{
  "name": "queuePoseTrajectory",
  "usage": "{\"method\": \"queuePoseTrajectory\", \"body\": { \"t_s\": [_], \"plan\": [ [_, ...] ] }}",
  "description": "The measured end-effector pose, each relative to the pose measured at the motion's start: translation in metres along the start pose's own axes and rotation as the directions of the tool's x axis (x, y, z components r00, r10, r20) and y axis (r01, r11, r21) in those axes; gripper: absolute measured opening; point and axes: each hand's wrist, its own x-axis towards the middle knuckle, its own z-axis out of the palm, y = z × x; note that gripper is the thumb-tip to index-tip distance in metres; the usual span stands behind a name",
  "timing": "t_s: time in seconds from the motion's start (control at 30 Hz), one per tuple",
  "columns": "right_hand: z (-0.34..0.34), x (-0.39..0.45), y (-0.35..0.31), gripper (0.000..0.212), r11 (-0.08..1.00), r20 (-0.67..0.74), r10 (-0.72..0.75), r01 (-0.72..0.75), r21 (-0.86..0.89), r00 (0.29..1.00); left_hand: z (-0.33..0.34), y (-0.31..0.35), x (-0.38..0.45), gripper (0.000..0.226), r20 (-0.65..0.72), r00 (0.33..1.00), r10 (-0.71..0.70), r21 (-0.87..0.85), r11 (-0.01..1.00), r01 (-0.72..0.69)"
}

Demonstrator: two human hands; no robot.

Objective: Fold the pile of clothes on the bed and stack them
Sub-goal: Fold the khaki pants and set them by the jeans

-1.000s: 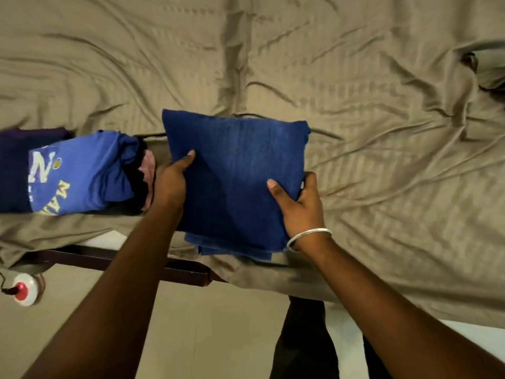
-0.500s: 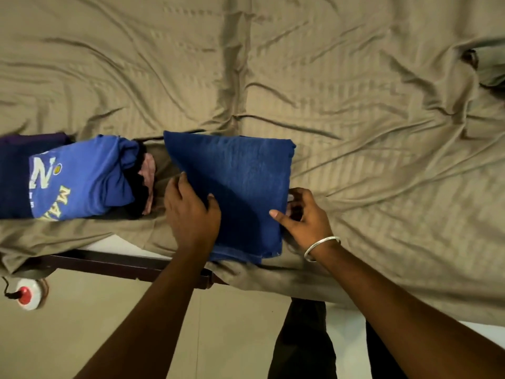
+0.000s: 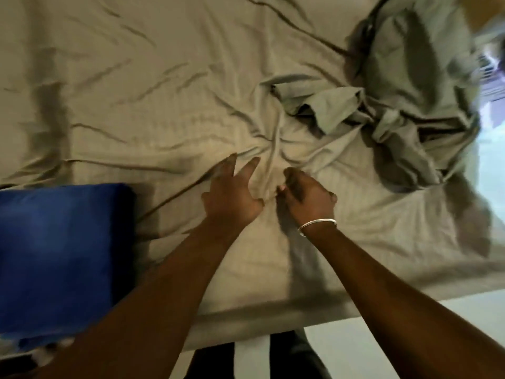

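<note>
**Both hands over the bedsheet, folded blue cloth at the near left**

We saw the folded blue cloth [image 3: 62, 255] lying flat on the bed at the near left, its near edge overhanging the edge of the mattress and partly covered by the left forearm. Neither hand touched it; it lay well apart from both.

Our left hand [image 3: 232, 195] hovered over or rested on the tan bedsheet [image 3: 136, 91] near the middle of the view, fingers spread and straight, holding nothing. We could not tell whether the fingertips actually touched the sheet. Just to its right, our right hand [image 3: 306, 198] had its fingers curled inward above a bunched ridge of the sheet. The picture was blurred there, and we could not tell whether those fingers pinched the fabric or were merely closed over it. A silver bangle [image 3: 317, 225] sat on the right wrist.

To the far right, a crumpled grey-green garment [image 3: 396, 110] lay in a loose heap on the bed, unfolded, well apart from both hands. The sheet between it and the hands was heavily creased, with folds radiating from the spot just beyond the fingers.

At the near edge, the sheet hung over the side of the bed, and a strip of pale floor [image 3: 382, 351] showed below it.
</note>
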Motion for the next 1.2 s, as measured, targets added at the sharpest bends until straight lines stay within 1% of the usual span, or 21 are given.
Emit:
{"method": "queuePoseTrajectory", "body": {
  "t_s": [0.07, 0.1, 0.17, 0.2, 0.3, 0.37, 0.4, 0.47, 0.53, 0.6, 0.67, 0.73, 0.77, 0.83, 0.9, 0.93, 0.97, 1.0, 1.07, 1.13, 1.2],
  "plan": [
    [-0.019, 0.011, 0.016, 0.043, 0.992, -0.179, -0.077, 0.093, 0.082, 0.981, 0.016, 0.027, 0.016, 0.107, 0.108, 0.99, -0.088, 0.05, 0.995, 0.083],
    [-0.033, 0.019, 0.031, 0.042, 0.996, -0.304, -0.087, 0.093, 0.005, 0.949, 0.029, 0.046, 0.025, 0.114, 0.135, 0.982, -0.135, 0.076, 0.989, 0.125],
    [-0.057, 0.034, 0.054, 0.052, 0.981, -0.502, -0.027, -0.075, -0.181, 0.864, 0.05, 0.063, 0.033, 0.123, 0.104, 0.969, -0.225, 0.114, 0.97, 0.213],
    [-0.067, 0.04, 0.062, 0.062, 0.957, -0.532, 0.041, -0.186, -0.221, 0.846, 0.058, 0.066, 0.033, 0.124, 0.072, 0.964, -0.255, 0.12, 0.962, 0.245],
    [-0.091, 0.058, 0.085, 0.088, 0.879, -0.47, 0.245, -0.399, -0.262, 0.848, 0.072, 0.067, 0.037, 0.12, 0.03, 0.956, -0.293, 0.102, 0.952, 0.288],
    [-0.106, 0.07, 0.099, 0.083, 0.851, -0.357, 0.409, -0.492, -0.182, 0.84, 0.075, 0.071, 0.041, 0.121, 0.032, 0.952, -0.306, 0.126, 0.946, 0.299],
    [-0.11, 0.07, 0.1, 0.074, 0.863, -0.28, 0.44, -0.488, -0.132, 0.853, 0.074, 0.071, 0.043, 0.122, 0.036, 0.945, -0.324, 0.138, 0.939, 0.316],
    [-0.111, 0.055, 0.097, 0.049, 0.957, -0.219, 0.273, -0.287, -0.036, 0.937, 0.074, 0.074, 0.044, 0.122, 0.039, 0.937, -0.347, 0.159, 0.928, 0.337],
    [-0.103, 0.019, 0.083, 0.04, 0.999, -0.175, 0.047, -0.046, 0.011, 0.983, 0.075, 0.075, 0.044, 0.119, 0.041, 0.934, -0.355, 0.169, 0.924, 0.343],
    [-0.1, -0.017, 0.078, 0.04, 0.999, -0.054, -0.035, 0.035, -0.009, 0.998, 0.074, 0.08, 0.045, 0.114, 0.042, 0.929, -0.369, 0.186, 0.916, 0.355],
    [-0.104, -0.027, 0.085, 0.034, 0.998, -0.004, 0.0, 0.001, 0.066, 1.0, 0.074, 0.081, 0.046, 0.108, 0.032, 0.923, -0.384, 0.201, 0.907, 0.37],
    [-0.117, -0.01, 0.093, 0.022, 0.981, -0.16, -0.011, 0.041, 0.187, 0.987, 0.075, 0.079, 0.047, 0.107, 0.045, 0.919, -0.391, 0.205, 0.904, 0.374],
    [-0.129, 0.008, 0.094, 0.023, 0.983, -0.285, -0.039, 0.088, 0.163, 0.958, 0.076, 0.079, 0.048, 0.108, 0.053, 0.918, -0.392, 0.203, 0.905, 0.375],
    [-0.153, 0.061, 0.09, 0.05, 0.996, -0.469, -0.081, 0.091, -0.001, 0.88, 0.078, 0.079, 0.047, 0.111, 0.049, 0.916, -0.398, 0.216, 0.9, 0.379],
    [-0.174, 0.121, 0.079, 0.096, 0.99, -0.417, -0.002, -0.056, -0.127, 0.909, 0.078, 0.078, 0.049, 0.113, 0.051, 0.913, -0.405, 0.226, 0.895, 0.385],
    [-0.183, 0.148, 0.074, 0.112, 0.988, -0.36, 0.058, -0.105, -0.113, 0.931, 0.078, 0.078, 0.05, 0.112, 0.048, 0.914, -0.402, 0.225, 0.896, 0.382],
    [-0.189, 0.169, 0.071, 0.118, 0.992, -0.317, 0.08, -0.106, -0.063, 0.945, 0.079, 0.077, 0.05, 0.111, 0.048, 0.917, -0.397, 0.226, 0.898, 0.377],
    [-0.192, 0.182, 0.07, 0.116, 0.997, -0.287, 0.071, -0.074, 0.003, 0.955, 0.079, 0.078, 0.05, 0.111, 0.046, 0.918, -0.393, 0.227, 0.899, 0.374],
    [-0.192, 0.175, 0.067, 0.093, 0.999, -0.195, 0.016, -0.008, 0.043, 0.981, 0.078, 0.078, 0.049, 0.112, 0.046, 0.915, -0.4, 0.234, 0.895, 0.38],
    [-0.181, 0.132, 0.07, 0.07, 0.999, -0.145, -0.024, 0.019, -0.036, 0.989, 0.076, 0.08, 0.047, 0.114, 0.046, 0.912, -0.407, 0.24, 0.891, 0.385],
    [-0.162, 0.068, 0.079, 0.057, 0.997, -0.059, -0.04, 0.035, -0.073, 0.997, 0.076, 0.08, 0.048, 0.111, 0.05, 0.915, -0.401, 0.237, 0.894, 0.379]
  ]
}}
